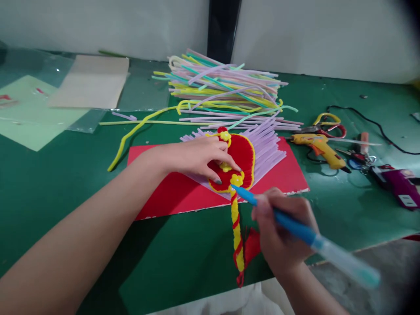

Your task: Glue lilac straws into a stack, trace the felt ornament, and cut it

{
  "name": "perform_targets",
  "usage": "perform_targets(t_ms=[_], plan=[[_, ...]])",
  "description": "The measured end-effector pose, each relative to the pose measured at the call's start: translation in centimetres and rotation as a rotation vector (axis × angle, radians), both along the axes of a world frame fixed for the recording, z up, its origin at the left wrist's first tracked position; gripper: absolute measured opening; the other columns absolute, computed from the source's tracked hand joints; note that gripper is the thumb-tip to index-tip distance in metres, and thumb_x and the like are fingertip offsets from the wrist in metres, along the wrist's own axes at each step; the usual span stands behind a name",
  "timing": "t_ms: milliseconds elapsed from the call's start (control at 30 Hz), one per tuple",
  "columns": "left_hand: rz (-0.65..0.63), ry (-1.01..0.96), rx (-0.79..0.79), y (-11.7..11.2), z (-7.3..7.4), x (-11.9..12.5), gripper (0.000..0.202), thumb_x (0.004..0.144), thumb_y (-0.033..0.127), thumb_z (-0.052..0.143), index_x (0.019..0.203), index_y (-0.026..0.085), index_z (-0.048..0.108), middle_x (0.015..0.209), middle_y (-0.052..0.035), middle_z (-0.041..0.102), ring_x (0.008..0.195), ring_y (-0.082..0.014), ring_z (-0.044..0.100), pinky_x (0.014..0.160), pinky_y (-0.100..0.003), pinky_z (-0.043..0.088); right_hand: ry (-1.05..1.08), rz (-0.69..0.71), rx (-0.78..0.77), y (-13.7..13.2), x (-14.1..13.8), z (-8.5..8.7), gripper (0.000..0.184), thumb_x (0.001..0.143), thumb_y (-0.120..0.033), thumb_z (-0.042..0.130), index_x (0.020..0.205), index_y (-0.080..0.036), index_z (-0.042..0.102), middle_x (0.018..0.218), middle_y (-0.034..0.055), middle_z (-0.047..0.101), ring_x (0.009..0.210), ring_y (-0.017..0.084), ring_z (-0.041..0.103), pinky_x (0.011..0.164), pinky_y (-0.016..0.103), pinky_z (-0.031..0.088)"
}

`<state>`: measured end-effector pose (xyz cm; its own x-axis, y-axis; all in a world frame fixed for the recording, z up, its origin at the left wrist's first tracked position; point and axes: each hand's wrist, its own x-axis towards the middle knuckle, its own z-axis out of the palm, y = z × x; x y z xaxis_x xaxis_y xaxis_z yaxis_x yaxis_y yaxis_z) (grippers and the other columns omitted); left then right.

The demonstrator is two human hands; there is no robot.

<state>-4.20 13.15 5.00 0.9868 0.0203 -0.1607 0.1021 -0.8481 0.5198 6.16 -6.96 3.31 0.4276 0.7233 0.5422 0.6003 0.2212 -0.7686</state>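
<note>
A red fan (pixel 244 153) made of pipe cleaners, edged in yellow, lies on a layer of purple pipe cleaners (pixel 267 144). Its handle (pixel 236 227), yellow with a red spiral, points toward me over the table's front edge. Yellow flowers sit on the fan's face, one of them (pixel 236 179) at the top of the handle. My left hand (pixel 205 157) rests on the fan, thumb and fingers apart. In my right hand (pixel 288 227) is a blue pen (pixel 295 227) with a clear barrel, its tip at the flower by the handle.
Under the purple layer lies a red board (pixel 154 192). Behind it is a heap of coloured pipe cleaners (pixel 223 83). To the right are a yellow glue gun (pixel 318 146), scissors (pixel 328 122) and a purple object (pixel 400 186). Paper sheets (pixel 95 81) and clear plastic lie left.
</note>
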Motion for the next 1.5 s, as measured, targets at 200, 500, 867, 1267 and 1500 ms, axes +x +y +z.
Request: perform_targets(t_ms=[200,500,867,1267,1500], plan=[[-0.012,-0.049,0.028,-0.1,-0.4,0.0,0.039,0.083,0.033,0.065,0.121,0.028,0.062,0.099,-0.0036,0.058,0.098,-0.0206,0.048,0.082,-0.028,0.034,-0.502,0.306,0.028,1.2,-1.0,-1.1,0.021,0.077,-0.003,0.063,0.086,-0.021,0.056,0.062,-0.0021,0.057,0.067,0.017,0.067,0.07,0.035,0.062],[0.0,-0.098,0.013,0.0,-0.9,-0.2,0.041,0.079,0.034,0.068,0.119,0.028,0.063,0.102,-0.004,0.06,0.099,-0.0216,0.05,0.078,-0.03,0.035,-0.649,0.306,-0.092,1.2,-1.5,-1.6,0.02,0.077,-0.006,0.065,0.091,-0.019,0.059,0.066,0.0,0.06,0.067,0.016,0.065,0.078,0.036,0.061],[0.024,-0.056,0.011,-0.2,-0.6,-0.2,0.039,0.081,0.034,0.064,0.12,0.03,0.062,0.102,-0.0041,0.059,0.1,-0.0229,0.05,0.079,-0.031,0.035,-0.652,0.28,-0.083,1.3,-1.6,-1.7,0.019,0.077,-0.004,0.062,0.084,-0.021,0.057,0.063,-0.0012,0.06,0.069,0.016,0.065,0.07,0.033,0.06],[0.019,-0.046,0.022,-0.3,-0.5,-0.1,0.041,0.081,0.033,0.066,0.121,0.03,0.062,0.101,-0.004,0.058,0.101,-0.0225,0.05,0.08,-0.031,0.035,-0.603,0.297,-0.032,1.4,-1.8,-1.7,0.026,0.073,0.002,0.061,0.077,-0.022,0.052,0.057,-0.0035,0.054,0.063,0.015,0.063,0.073,0.035,0.061],[0.012,-0.046,0.006,-0.2,-0.6,-0.1,0.041,0.08,0.033,0.066,0.121,0.031,0.062,0.101,-0.0035,0.059,0.101,-0.0225,0.05,0.079,-0.031,0.035,-0.455,0.335,-0.008,0.3,-1.1,-0.7,0.02,0.08,-0.008,0.056,0.095,-0.02,0.055,0.058,-0.002,0.061,0.057,0.016,0.065,0.059,0.032,0.059]])
